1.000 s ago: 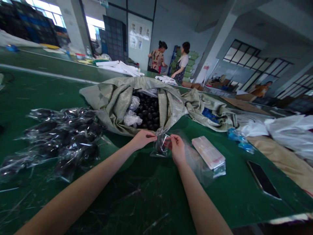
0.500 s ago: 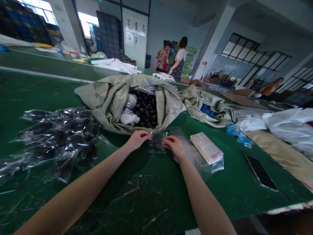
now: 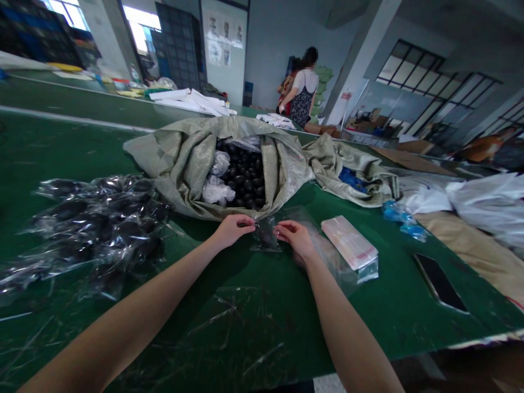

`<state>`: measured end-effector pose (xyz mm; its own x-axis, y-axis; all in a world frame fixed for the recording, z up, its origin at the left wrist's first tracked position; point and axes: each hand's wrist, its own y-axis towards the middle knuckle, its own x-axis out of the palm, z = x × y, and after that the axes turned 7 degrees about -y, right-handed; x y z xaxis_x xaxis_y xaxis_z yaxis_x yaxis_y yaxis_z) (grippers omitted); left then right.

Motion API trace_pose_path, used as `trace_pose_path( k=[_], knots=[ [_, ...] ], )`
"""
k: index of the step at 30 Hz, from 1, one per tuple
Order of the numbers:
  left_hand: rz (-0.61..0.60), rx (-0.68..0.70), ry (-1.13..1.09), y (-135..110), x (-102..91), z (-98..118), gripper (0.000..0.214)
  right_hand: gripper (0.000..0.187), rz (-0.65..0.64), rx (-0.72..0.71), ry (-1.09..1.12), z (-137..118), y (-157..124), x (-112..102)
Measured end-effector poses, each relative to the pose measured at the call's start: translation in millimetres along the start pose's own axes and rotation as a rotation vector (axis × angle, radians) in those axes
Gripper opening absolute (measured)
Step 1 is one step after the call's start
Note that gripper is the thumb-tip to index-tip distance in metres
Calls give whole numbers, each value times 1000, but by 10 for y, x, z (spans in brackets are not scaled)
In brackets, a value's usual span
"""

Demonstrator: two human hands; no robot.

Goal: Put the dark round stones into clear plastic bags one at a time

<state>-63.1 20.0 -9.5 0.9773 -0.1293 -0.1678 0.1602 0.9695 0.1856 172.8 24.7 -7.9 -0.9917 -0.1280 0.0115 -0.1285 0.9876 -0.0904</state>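
Between my two hands a small clear plastic bag (image 3: 267, 240) with something dark in it lies on the green table. My left hand (image 3: 233, 230) pinches its upper left edge. On the other side my right hand (image 3: 297, 237) grips the right edge with thumb and fingers. Just behind stands an open woven sack (image 3: 180, 180) full of black egg-shaped pieces (image 3: 245, 177). To the left is a pile of black pieces in clear bags (image 3: 102, 224). A stack of flat clear bags (image 3: 350, 243) lies right of my right hand.
A phone (image 3: 440, 281) rests on the right of the table. Behind it are blue plastic pieces (image 3: 405, 218), a second woven sack (image 3: 335, 169) and white plastic sheeting (image 3: 491, 207). Clear film scraps (image 3: 229, 314) lie in front of me. Two people (image 3: 302, 90) stand beyond the table.
Both hands stay on the small bag and the right one has shifted slightly. The view has tilted down a little. In the background, the two people have changed position.
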Motion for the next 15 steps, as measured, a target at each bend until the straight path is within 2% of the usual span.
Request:
trace_pose_path(
  k=[7,10,15],
  knots=[
    [-18,60,76,-5,10,-57,17,22,28,-233,-328,-9,1,-41],
    [-1,60,48,-14,21,-48,19,22,29,-217,-346,-16,-18,-40],
    [21,21,-19,-34,18,15,29,26,-34,-182,-247,-19,-25,-31]
  ],
)
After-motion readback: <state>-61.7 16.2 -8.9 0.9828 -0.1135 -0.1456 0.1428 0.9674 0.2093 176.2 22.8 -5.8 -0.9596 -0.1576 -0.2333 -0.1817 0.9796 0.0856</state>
